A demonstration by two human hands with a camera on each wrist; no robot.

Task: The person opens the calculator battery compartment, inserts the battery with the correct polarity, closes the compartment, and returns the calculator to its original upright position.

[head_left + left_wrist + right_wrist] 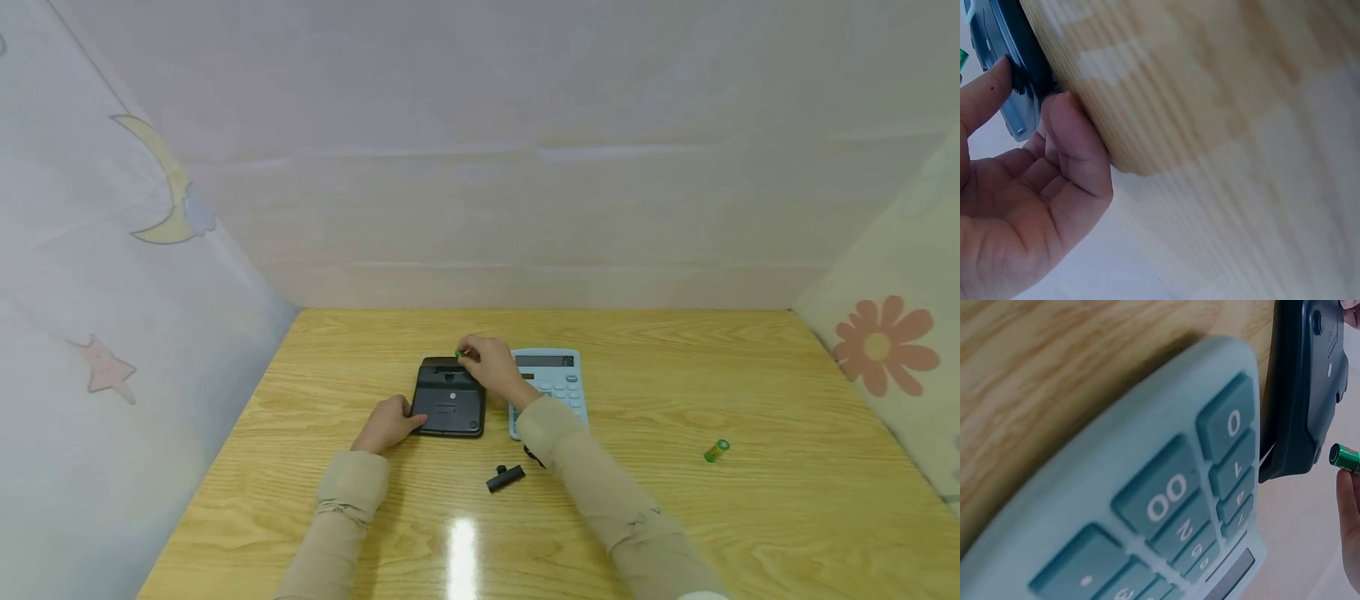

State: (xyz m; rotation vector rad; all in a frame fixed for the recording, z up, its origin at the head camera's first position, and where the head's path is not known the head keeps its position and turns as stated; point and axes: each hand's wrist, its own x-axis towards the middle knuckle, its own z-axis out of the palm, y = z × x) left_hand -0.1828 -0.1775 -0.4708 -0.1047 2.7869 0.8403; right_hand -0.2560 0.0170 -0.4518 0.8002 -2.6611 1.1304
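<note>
A black calculator point(448, 423) lies face down, its battery slot uncovered near the far edge. My left hand point(384, 423) grips its near left side, thumb on the back, and curled fingers point(1075, 128) show at its edge in the left wrist view. Between thumb and fingertips, my right hand point(489, 364) pinches a green battery point(1346, 457) over the calculator's far right corner. The right wrist view shows the battery apart from the black calculator. Right beside stands a light blue calculator point(558, 390), face up, partly hidden by my right wrist and sleeve.
A black battery cover point(506, 478) lies on the wooden table point(637, 517) nearer to me. Close by, a small dark thing point(534, 456) sits partly behind my right sleeve. Another green and gold battery point(717, 451) lies off to the right. Fabric-like walls border the table.
</note>
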